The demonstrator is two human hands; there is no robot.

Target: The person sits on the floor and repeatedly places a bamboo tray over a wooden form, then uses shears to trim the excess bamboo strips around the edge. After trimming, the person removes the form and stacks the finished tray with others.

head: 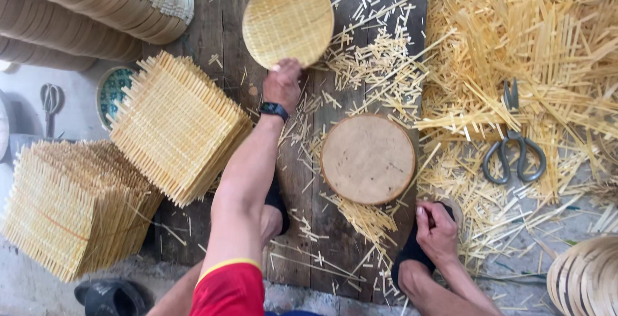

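A left hand [283, 84] is gripping a round woven tray [288, 19] at the wooden platform's [212, 32] far edge; the right hand [436, 231], apparently empty, is resting loosely curled beside the round wooden block [367, 159].

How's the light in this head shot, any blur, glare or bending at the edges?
Head view: soft, even daylight, no hard shadows; the straw heap at right looks pale, near washed out. Left hand on the round tray and right hand are fairly sharp. Stacked trays curve at the top-left corner, suggesting wide-angle distortion.
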